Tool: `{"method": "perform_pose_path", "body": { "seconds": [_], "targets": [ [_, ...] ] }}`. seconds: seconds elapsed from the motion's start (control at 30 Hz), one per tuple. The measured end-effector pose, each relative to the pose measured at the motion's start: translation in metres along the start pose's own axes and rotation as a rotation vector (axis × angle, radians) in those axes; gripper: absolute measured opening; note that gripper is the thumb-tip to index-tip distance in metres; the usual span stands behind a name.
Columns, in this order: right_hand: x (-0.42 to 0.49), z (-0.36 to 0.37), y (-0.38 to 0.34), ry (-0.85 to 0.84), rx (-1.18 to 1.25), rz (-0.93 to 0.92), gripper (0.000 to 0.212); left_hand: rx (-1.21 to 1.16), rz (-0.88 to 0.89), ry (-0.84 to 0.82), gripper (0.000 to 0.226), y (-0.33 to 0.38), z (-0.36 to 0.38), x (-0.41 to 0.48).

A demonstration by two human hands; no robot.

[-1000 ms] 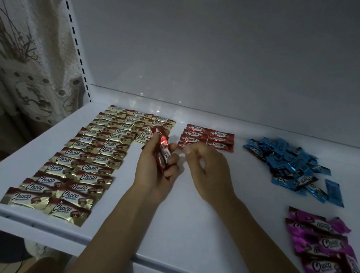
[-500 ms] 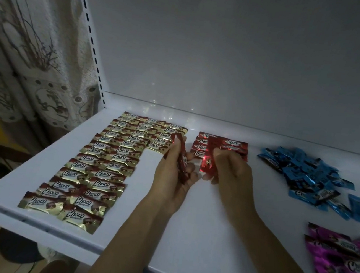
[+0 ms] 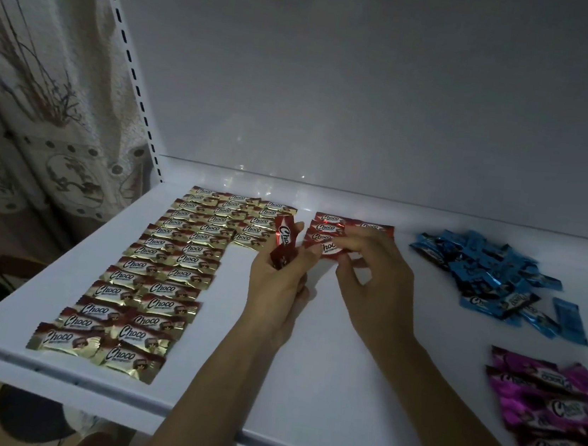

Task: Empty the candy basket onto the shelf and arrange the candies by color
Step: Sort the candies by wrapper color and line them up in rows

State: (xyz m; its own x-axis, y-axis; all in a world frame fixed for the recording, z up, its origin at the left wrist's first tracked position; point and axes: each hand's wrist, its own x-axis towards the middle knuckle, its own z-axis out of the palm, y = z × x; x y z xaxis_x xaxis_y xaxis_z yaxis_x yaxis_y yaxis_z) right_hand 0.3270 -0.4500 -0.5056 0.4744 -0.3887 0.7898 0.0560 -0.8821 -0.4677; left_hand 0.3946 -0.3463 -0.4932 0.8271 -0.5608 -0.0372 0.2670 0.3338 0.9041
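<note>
The white shelf (image 3: 301, 390) is lined at left with gold candies (image 3: 152, 279); blue candies (image 3: 493, 273) and pink candies (image 3: 551, 406) are heaped at right. Red wrappers (image 3: 282, 243) are gripped upright in the left hand (image 3: 277, 287). One red candy (image 3: 330, 248) is pinched against the red rows (image 3: 326, 223) by the curled fingers of the right hand (image 3: 373, 288).

This looks like shop-style shelving standing in a home room. The white metal shelf (image 3: 303, 372) has a slotted upright (image 3: 132, 80) at 10 o'clock and carries wrapped candies (image 3: 152, 279) in colour groups. A bamboo-print curtain (image 3: 25, 78) hangs at 9 o'clock.
</note>
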Motion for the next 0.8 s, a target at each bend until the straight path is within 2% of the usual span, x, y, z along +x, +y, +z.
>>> {"method": "perform_pose_path", "body": {
  "seconds": [0.07, 0.13, 0.2, 0.33, 0.4, 0.5, 0.57, 0.67, 0.77, 0.8],
  "targets": [
    [0.001, -0.002, -0.004, -0.005, 0.092, 0.064, 0.024, 0.000, 0.001, 0.045, 0.037, -0.001, 0.000, 0.001],
    [0.003, -0.005, -0.011, -0.001, 0.284, 0.285, 0.028, -0.003, 0.011, 0.080, 0.039, 0.000, -0.001, 0.001],
    [0.007, -0.005, -0.013, -0.017, 0.488, 0.513, 0.025, 0.001, 0.021, 0.086, 0.040, 0.000, -0.001, 0.002],
    [0.013, -0.011, -0.009, -0.107, 0.625, 0.780, 0.014, 0.007, 0.028, 0.053, 0.039, 0.000, -0.002, 0.001],
    [0.014, -0.016, -0.007, -0.118, 0.664, 0.844, 0.013, 0.018, 0.027, 0.030, 0.037, 0.001, -0.002, -0.001],
    [0.017, -0.023, -0.006, -0.196, 0.674, 0.799, 0.008, 0.053, 0.035, -0.008, 0.029, 0.003, 0.000, -0.004],
    [0.019, -0.024, 0.002, -0.157, 0.614, 0.768, 0.010, 0.063, 0.033, -0.001, 0.023, 0.003, 0.001, -0.004],
    [0.017, -0.027, 0.028, -0.056, 0.259, 0.712, 0.017, 0.040, 0.001, 0.058, 0.005, 0.003, 0.002, -0.001],
    [0.011, -0.030, 0.043, -0.210, -0.065, 0.694, 0.005, -0.012, -0.052, 0.064, 0.011, 0.003, 0.004, -0.001],
    [0.009, -0.029, 0.044, -0.252, -0.146, 0.672, 0.008, -0.015, -0.056, 0.057, 0.017, 0.003, 0.004, -0.001]
  ]
}}
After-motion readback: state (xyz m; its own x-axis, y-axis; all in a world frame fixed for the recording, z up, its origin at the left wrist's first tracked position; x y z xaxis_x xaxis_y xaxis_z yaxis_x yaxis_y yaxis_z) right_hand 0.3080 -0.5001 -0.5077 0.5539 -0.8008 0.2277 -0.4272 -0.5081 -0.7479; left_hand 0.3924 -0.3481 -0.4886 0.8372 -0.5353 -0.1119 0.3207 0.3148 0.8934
